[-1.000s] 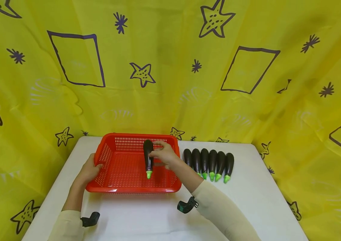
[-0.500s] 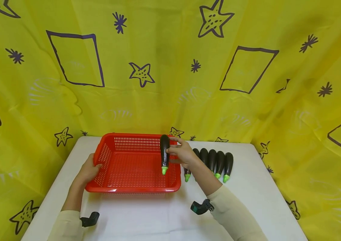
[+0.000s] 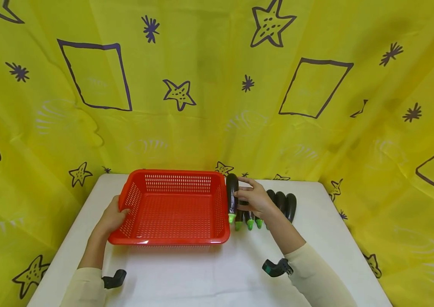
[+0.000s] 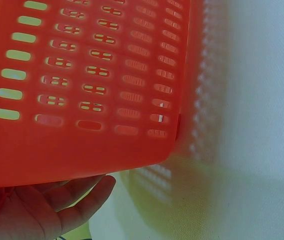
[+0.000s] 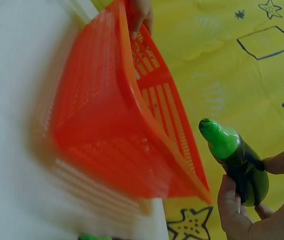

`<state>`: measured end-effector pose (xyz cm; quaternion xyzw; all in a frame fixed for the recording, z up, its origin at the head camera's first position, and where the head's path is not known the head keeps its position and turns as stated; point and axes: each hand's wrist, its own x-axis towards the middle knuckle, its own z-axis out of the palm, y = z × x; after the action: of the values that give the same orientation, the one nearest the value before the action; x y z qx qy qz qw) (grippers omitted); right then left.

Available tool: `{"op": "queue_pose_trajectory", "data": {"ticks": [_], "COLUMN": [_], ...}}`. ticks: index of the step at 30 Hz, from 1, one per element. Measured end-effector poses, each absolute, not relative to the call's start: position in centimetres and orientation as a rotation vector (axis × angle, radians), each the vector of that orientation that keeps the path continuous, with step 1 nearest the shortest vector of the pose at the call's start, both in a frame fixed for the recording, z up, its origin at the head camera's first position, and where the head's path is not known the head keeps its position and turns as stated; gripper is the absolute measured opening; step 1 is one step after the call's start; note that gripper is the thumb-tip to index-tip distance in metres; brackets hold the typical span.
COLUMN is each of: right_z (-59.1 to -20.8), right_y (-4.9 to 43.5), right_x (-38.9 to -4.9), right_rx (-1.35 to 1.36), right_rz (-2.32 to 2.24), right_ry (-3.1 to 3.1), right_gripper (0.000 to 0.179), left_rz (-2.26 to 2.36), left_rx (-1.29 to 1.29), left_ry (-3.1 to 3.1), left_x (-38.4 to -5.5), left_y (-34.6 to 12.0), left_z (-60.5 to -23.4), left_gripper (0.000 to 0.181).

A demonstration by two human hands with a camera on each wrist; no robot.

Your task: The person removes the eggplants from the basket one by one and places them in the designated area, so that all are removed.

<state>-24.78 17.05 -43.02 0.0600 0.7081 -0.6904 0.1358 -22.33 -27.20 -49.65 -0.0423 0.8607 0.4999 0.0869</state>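
My left hand (image 3: 112,216) grips the left rim of a red plastic basket (image 3: 168,241) with perforated walls. In the left wrist view, its fingers (image 4: 94,200) show beneath the basket wall (image 4: 81,155). Just past the basket's right rim, my right hand (image 3: 254,198) holds a dark purple eggplant (image 3: 232,194) between thumb and fingers, its green stem end toward me. The right wrist view shows that eggplant (image 5: 252,180) raised beside the basket (image 5: 96,115). Behind and below the right hand lie several more eggplants (image 3: 291,207) in a row, partly hidden by the hand and forearm.
The white table (image 3: 171,277) carries the basket on its left and the eggplant row on its right. A yellow curtain (image 3: 217,128) with drawn stars surrounds the back and sides. Black wrist cameras (image 3: 277,267) hang below both forearms.
My right hand has carried the eggplant rightward, from over the basket's inside to beyond its right rim, above the row. My left hand keeps its grip and the basket stays in place.
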Motion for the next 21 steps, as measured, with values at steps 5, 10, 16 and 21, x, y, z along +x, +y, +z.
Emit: {"op": "queue_pose_trajectory", "data": {"ticks": [5, 10, 16, 21], "right_z": [-43.3, -44.2, -45.9, -46.8], "right_y": [19.9, 22.8, 25.8, 28.0], "right_x": [-24.7, -24.3, -23.6, -22.9], "right_rx": [0.239, 0.294, 0.363, 0.412], "right_rz": [-1.992, -1.99, -1.987, -1.98], "right_ry": [2.075, 2.083, 2.119, 2.143], "right_gripper": [0.073, 0.074, 0.075, 0.075], "left_rz": [1.486, 1.481, 1.476, 1.473], "left_rx": [-0.12, -0.112, -0.107, -0.091], "left_ry": [2.573, 2.588, 2.598, 2.62], "left_x": [-22.3, -22.2, -22.2, -22.3], "left_y": [-27.1, -27.2, -27.4, -27.3], "left_z": [-49.6, -49.8, -49.9, -49.9], "left_gripper": [0.054, 0.054, 0.054, 0.052]}}
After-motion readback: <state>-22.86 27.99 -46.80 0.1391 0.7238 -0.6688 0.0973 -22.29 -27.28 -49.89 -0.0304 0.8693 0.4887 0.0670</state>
